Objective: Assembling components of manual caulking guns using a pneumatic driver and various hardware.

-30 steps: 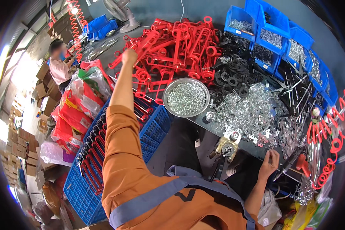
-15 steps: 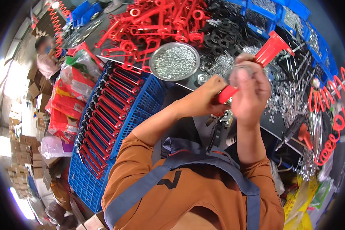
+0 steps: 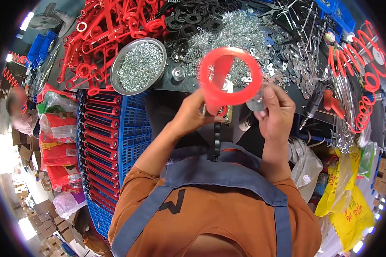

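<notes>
My left hand (image 3: 188, 113) is closed around the narrow lower end of a red handle-like part with a large ring (image 3: 205, 79). The ring faces up, slightly blurred, above the table edge. Between the thumb and fingers of my right hand (image 3: 277, 112) is a round grey disc (image 3: 256, 104), right beside the ring's lower right rim. A dark strip-like piece (image 3: 217, 139) hangs below my left fingers; whether it is joined to the red part I cannot tell. A small round silver piece (image 3: 178, 73) sits on the table near my left hand.
A metal bowl (image 3: 164, 60) of small silver parts stands left, before piled red ringed parts (image 3: 116, 25). Black rings (image 3: 193, 18) and loose silver pieces (image 3: 240, 32) spread behind. A blue crate (image 3: 135, 122) holds rows of red-handled parts. A power screwdriver (image 3: 316, 100) and coiled red hose (image 3: 364, 115) are right.
The red part has turned so its ring faces up; it pointed far right before. My right hand has come off it, with the disc in its fingers. The view has swung right.
</notes>
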### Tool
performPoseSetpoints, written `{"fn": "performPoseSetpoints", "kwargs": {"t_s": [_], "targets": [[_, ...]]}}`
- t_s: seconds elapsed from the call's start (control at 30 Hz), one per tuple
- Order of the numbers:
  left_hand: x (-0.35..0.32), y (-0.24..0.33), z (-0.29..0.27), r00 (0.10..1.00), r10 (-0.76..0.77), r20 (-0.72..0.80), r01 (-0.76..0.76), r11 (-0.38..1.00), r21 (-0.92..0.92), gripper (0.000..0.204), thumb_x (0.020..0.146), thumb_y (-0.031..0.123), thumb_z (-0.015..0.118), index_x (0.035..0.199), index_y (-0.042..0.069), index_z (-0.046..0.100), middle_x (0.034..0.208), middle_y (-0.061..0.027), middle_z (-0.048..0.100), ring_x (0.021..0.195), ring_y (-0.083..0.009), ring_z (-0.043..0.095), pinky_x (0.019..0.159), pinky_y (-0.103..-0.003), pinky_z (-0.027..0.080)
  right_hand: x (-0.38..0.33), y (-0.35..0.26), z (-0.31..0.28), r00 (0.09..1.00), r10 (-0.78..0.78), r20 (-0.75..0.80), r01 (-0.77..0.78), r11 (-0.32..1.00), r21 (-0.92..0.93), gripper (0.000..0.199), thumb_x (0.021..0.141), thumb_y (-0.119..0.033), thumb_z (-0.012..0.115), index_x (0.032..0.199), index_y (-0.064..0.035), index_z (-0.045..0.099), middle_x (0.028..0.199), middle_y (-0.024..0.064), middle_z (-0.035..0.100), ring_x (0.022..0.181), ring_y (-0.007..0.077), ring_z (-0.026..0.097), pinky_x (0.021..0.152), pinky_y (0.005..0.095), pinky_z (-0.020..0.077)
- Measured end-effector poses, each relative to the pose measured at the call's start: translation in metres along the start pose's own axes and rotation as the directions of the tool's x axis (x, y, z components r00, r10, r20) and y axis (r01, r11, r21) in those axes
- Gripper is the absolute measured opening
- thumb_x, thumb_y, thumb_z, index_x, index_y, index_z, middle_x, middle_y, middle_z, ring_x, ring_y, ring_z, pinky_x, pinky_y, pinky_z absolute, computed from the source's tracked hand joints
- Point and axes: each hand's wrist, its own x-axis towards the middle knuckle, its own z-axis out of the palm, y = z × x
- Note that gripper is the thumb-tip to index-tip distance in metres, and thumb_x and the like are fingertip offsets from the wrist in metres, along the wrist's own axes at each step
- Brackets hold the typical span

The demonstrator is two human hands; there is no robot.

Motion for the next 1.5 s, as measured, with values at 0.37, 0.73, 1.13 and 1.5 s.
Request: {"fn": "performPoseSetpoints", "kwargs": {"t_s": [0.37, 0.73, 1.13, 1.5], "targets": [[-0.007, -0.019, 0.026, 0.989, 0.060, -0.138, -0.035, 0.983, 0.180, 0.072, 0.059, 0.004, 0.086, 0.120, 0.000, 0.047, 0.116, -0.0110, 0.057, 0.107, -0.0223, 0.059, 0.087, -0.033, 0.052, -0.009, 0.046, -0.033, 0.962, 0.243, -0.126, -0.273, 0.869, -0.413, 0.015, 0.088, -0.012, 0.066, 0.079, -0.0005, 0.061, 0.074, 0.0014, 0.059, 0.053, 0.0052, 0.049, 0.047, 0.0186, 0.0396], [-0.022, -0.097, 0.042, 0.892, 0.285, -0.350, -0.169, 0.930, 0.327, 0.088, 0.049, 0.026, 0.094, 0.113, 0.004, 0.038, 0.098, -0.0115, 0.059, 0.086, -0.0273, 0.065, 0.070, -0.036, 0.053, -0.018, 0.071, -0.013, 0.958, 0.284, -0.039, -0.255, 0.784, -0.565, 0.028, 0.090, -0.020, 0.064, 0.072, 0.0000, 0.056, 0.062, -0.0011, 0.055, 0.056, 0.0029, 0.044, 0.050, 0.0221, 0.0354], [-0.009, -0.062, 0.033, 0.901, 0.343, -0.264, -0.281, 0.928, 0.245, 0.092, 0.050, 0.022, 0.093, 0.117, 0.001, 0.033, 0.110, -0.0176, 0.056, 0.098, -0.0272, 0.064, 0.079, -0.035, 0.054, 0.014, 0.044, -0.028, 0.734, -0.323, 0.597, 0.678, 0.404, -0.615, 0.035, 0.062, 0.009, 0.073, 0.095, -0.0001, 0.067, 0.088, 0.0116, 0.065, 0.073, 0.0239, 0.065, 0.059, 0.0303, 0.0516], [-0.004, -0.065, 0.029, 0.853, 0.459, -0.248, -0.356, 0.860, 0.366, 0.079, 0.049, 0.026, 0.091, 0.112, 0.005, 0.048, 0.107, -0.0144, 0.063, 0.101, -0.0358, 0.060, 0.087, -0.045, 0.047, 0.070, 0.046, -0.048, -0.015, -0.040, 0.999, 0.997, -0.073, 0.012, 0.013, 0.064, -0.014, 0.063, 0.075, -0.0076, 0.063, 0.091, 0.0021, 0.057, 0.082, 0.0133, 0.058, 0.058, 0.0236, 0.0501]]}}
